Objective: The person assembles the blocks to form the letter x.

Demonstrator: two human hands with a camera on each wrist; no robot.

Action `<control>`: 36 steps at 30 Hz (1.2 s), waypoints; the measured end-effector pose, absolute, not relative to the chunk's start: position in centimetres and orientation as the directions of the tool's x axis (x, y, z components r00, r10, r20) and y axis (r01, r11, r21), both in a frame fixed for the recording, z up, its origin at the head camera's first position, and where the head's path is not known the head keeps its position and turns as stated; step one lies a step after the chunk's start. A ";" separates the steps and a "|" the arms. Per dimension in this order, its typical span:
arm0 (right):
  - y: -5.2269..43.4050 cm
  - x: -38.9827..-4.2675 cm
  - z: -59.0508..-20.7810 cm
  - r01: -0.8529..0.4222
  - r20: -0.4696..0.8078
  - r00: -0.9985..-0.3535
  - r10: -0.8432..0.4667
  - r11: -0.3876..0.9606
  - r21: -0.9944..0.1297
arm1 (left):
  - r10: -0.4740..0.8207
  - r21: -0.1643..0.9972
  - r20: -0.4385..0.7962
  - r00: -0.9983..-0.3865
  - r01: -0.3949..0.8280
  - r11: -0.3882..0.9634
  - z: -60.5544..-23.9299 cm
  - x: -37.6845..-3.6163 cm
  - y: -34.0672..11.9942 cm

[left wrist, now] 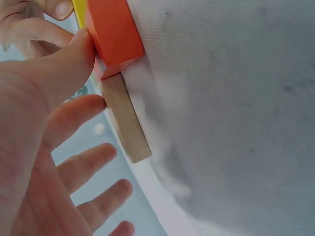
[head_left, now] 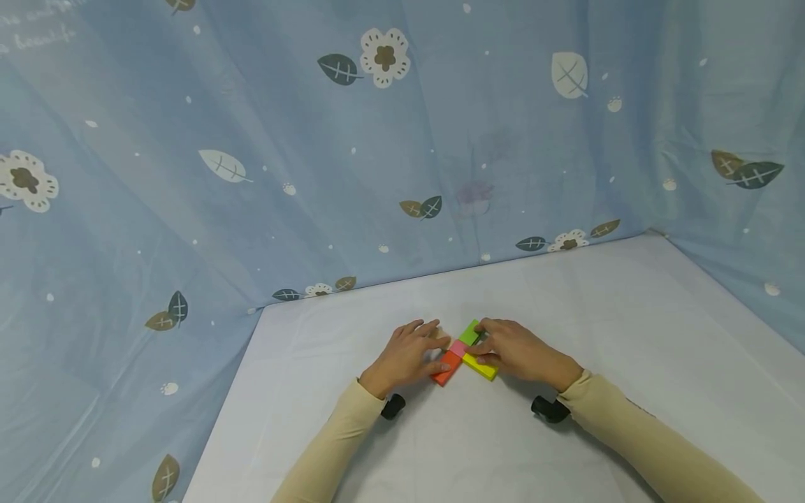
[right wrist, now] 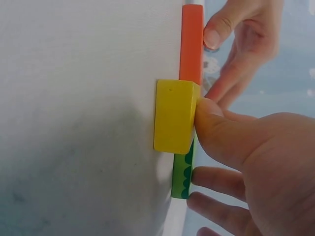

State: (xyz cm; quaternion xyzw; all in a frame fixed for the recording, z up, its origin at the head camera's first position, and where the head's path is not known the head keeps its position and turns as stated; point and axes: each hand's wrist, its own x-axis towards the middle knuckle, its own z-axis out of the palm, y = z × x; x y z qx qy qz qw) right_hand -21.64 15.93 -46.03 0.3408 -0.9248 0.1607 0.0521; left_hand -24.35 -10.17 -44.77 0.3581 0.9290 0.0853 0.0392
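Two hands close in on a small cross of blocks lying mid-tabletop (head_left: 566,307). The left hand (head_left: 402,356) has its thumb pressed to the orange block (head_left: 447,367), its other fingers spread loose beside a plain wooden block (left wrist: 126,120). The right hand (head_left: 512,349) thumbs the yellow block (head_left: 481,367) inward, fingers lying by the green block (head_left: 469,332). Squaring-up looks to be the step in hand; the next nudge needs gentle, balanced pressure. Both forearms angle inward, wrists low.
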 end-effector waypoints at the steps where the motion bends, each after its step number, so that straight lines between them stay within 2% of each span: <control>1: 15.9 -21.6 -46.0 -0.649 0.207 -0.761 -0.615 0.715 -0.261 | 0.673 0.186 -0.015 -0.739 0.659 0.728 -44.8 -24.4 -10.2; 10: 15.7 -21.7 -45.6 -0.637 0.204 -0.771 -0.604 0.734 -0.235 | 0.680 0.200 0.008 -0.733 0.667 0.718 -44.6 -24.5 -10.0; 15: 16.1 -21.9 -45.1 -0.605 0.270 -0.794 -0.544 0.750 -0.267 | 0.673 0.209 0.058 -0.737 0.669 0.714 -44.4 -24.7 -9.9; 20: 16.9 -22.0 -43.6 -0.570 0.400 -0.807 -0.435 0.751 -0.333 | 0.640 0.231 0.194 -0.744 0.669 0.707 -42.8 -24.8 -10.1; 26: 18.1 -21.7 -40.5 -0.567 0.575 -0.767 -0.285 0.721 -0.399 | 0.509 0.255 0.408 -0.758 0.630 0.734 -40.4 -24.9 -10.8; 30: 19.0 -21.5 -38.2 -0.559 0.628 -0.750 -0.208 0.706 -0.434 | 0.429 0.248 0.529 -0.732 0.617 0.747 -38.8 -25.0 -11.2; 36: 19.9 -21.3 -34.5 -0.575 0.675 -0.721 -0.158 0.681 -0.454 | 0.338 0.250 0.627 -0.702 0.592 0.766 -36.2 -24.9 -11.3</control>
